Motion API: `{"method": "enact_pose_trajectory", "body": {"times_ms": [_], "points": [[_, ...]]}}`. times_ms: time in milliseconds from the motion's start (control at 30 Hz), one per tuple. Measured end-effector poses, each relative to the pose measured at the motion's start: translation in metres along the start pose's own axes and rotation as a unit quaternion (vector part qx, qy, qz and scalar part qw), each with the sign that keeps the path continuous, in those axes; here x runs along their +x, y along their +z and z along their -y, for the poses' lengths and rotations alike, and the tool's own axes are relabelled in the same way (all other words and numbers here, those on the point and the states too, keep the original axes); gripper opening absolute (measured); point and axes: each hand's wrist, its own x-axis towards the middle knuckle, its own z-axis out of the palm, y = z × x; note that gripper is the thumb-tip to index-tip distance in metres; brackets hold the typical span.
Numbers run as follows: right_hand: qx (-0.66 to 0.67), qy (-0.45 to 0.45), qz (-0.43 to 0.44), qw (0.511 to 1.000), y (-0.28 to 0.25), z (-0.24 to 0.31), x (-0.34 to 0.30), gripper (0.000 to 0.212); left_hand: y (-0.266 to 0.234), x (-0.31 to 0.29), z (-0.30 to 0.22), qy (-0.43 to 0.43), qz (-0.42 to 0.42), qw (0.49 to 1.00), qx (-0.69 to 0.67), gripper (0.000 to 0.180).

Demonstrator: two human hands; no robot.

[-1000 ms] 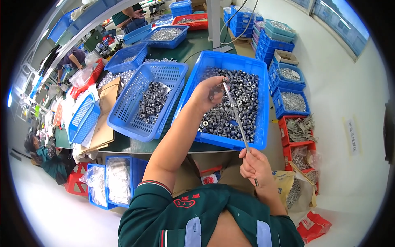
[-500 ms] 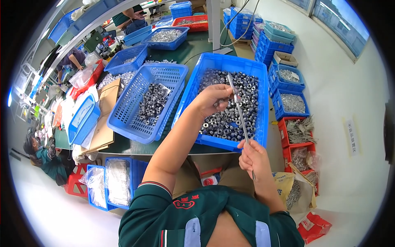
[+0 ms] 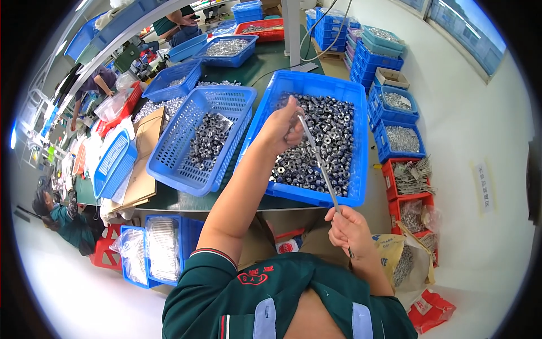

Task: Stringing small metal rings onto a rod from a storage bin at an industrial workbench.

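My right hand (image 3: 349,227) is closed around the lower part of a thin metal rod (image 3: 326,178), which slants up and left over a blue bin (image 3: 366,141). Up by the rod's far end is my left hand (image 3: 282,129), its fingers curled in and its thumb raised. What those fingers hold, if anything, is hidden. Partway along the rod a short brighter section (image 3: 317,153) shows; I cannot tell what it is. Below the rod, many small metal nuts (image 3: 336,127) fill the bin. A blue perforated basket (image 3: 161,150) on its left holds more nuts (image 3: 209,138).
Cardboard sheets (image 3: 148,141) lie left of the basket on the green table (image 3: 271,56). A white post (image 3: 292,34) stands beyond the bin. Red crates (image 3: 389,186) and stacked blue crates (image 3: 367,113) line the right wall. Other people work at the far left.
My left hand has moved up and left, from gripping the rod's upper part to its far end. The rod's upper end has swung left. My right hand keeps its hold.
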Motion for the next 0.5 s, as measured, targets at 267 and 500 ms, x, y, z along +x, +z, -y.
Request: {"method": "enact_pose_trajectory", "body": {"times_ms": [267, 500], "points": [[-0.019, 0.007, -0.007, 1.000, 0.002, -0.001, -0.003, 0.017, 0.002, 0.001, 0.004, 0.018, 0.002, 0.999, 0.041, 0.033], [-0.031, -0.017, -0.016, 0.999, 0.002, -0.001, 0.007, 0.018, 0.014, -0.005, 0.012, -0.004, 0.055, 0.991, 0.118, 0.032]]}}
